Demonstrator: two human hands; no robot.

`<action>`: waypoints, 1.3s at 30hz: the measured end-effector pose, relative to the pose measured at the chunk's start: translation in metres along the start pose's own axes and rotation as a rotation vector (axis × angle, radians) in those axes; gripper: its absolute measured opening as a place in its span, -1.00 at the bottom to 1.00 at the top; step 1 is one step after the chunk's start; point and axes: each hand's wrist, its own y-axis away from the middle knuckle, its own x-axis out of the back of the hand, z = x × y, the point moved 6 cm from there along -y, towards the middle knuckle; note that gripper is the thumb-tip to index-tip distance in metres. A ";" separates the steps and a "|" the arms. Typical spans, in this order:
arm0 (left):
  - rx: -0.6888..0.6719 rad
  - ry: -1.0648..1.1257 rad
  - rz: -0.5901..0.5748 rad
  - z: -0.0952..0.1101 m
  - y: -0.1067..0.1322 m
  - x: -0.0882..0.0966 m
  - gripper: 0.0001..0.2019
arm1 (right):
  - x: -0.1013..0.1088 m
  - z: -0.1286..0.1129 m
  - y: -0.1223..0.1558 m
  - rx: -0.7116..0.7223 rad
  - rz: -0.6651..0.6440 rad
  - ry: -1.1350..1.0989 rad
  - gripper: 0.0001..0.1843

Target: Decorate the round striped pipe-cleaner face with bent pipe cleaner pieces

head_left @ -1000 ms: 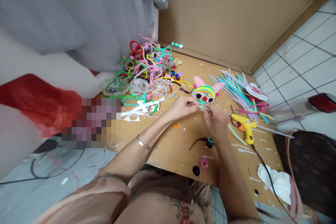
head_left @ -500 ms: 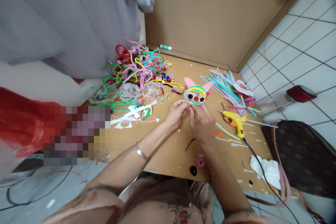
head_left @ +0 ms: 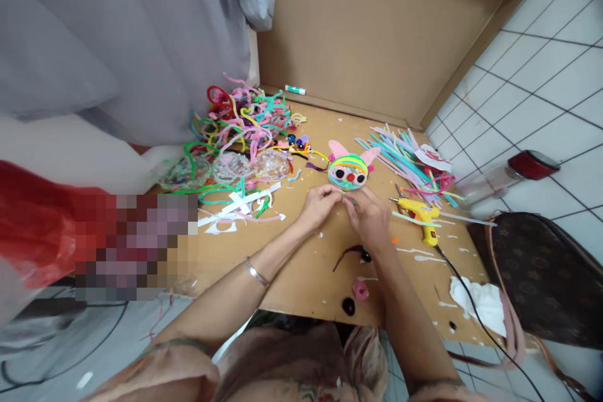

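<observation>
Close together at the middle of the table, my left hand [head_left: 321, 206] and my right hand [head_left: 370, 218] pinch a thin green pipe cleaner between their fingertips. Most of it is hidden by the fingers. A pale green length of pipe cleaner [head_left: 417, 220] shows past my right hand, crossing over the glue gun; I cannot tell whether it is the same piece. Just beyond my fingertips lies a round animal face [head_left: 348, 171] with pink ears, black eyes, a red nose and striped pipe cleaners across its forehead.
A yellow glue gun [head_left: 426, 217] lies to the right, near loose pipe cleaners [head_left: 396, 154]. Left are tangled pipe cleaners [head_left: 254, 116], clear plastic rounds [head_left: 230, 168] and white paper scraps [head_left: 235, 204]. A clear bottle [head_left: 499, 179], a brown bag [head_left: 551, 276] and tissue [head_left: 478, 304] are on the right.
My hands have shifted slightly lower, away from the face, with the fingertips still together. The pale green length on the right has swung up onto the glue gun. The view has shifted a little.
</observation>
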 end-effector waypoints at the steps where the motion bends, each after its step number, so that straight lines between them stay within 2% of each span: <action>1: 0.006 -0.006 -0.014 0.001 -0.001 0.000 -0.87 | 0.000 0.001 0.000 0.000 -0.006 -0.014 -0.80; 11: 0.067 0.047 -0.186 0.004 -0.004 -0.003 -0.71 | 0.002 0.022 -0.005 -0.099 -0.019 -0.244 -0.79; 19: 0.065 -0.144 -0.154 0.005 -0.010 -0.001 -0.89 | -0.009 0.023 -0.006 -0.112 -0.189 -0.089 -0.74; 23: 0.105 -0.059 -0.115 0.003 -0.007 0.004 -0.92 | -0.011 0.010 -0.004 -0.101 -0.213 -0.089 -0.70; 26: 0.160 0.156 -0.072 -0.003 -0.005 0.007 -0.89 | -0.014 0.001 -0.003 -0.122 -0.166 -0.133 -0.68; 31: 0.222 0.440 -0.027 -0.014 -0.003 0.006 -0.87 | -0.020 -0.001 0.000 -0.197 -0.036 -0.274 -0.76; 35: 0.262 0.524 -0.006 -0.020 0.002 0.004 -0.81 | -0.023 0.004 0.003 -0.225 -0.003 -0.276 -0.83; 39: 0.199 0.468 -0.034 -0.016 0.004 0.004 -0.81 | -0.018 0.007 0.003 -0.180 0.040 -0.299 -0.82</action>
